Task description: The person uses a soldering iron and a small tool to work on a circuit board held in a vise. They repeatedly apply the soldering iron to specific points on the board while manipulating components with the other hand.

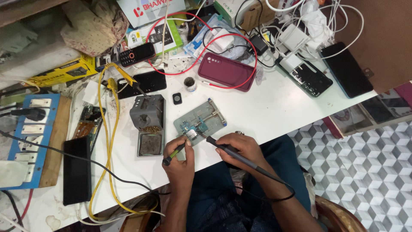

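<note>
— What's the bench like?

— A white worktable crowded with cables and phone parts, patterned tile floor to the right of it.

— And the hands?

— The left hand is closed around a slim green-handled tool, its tip at the small circuit board. The right hand is wrapped around a black soldering iron, held like a pen, its tip angled to the same spot. Both hands rest low near the table edge, likely for steadiness.

— Where's the board?

— Clamped in a grey metal holder plate right in front of the hands, so it probably can't slide.

— Around that?

— Just left, a grey iron stand with brass wool and a sponge tray, within easy reach. Beyond it, a small flux tin and a maroon phone case looped by a red wire. A blue socket board sits at far left.
</note>
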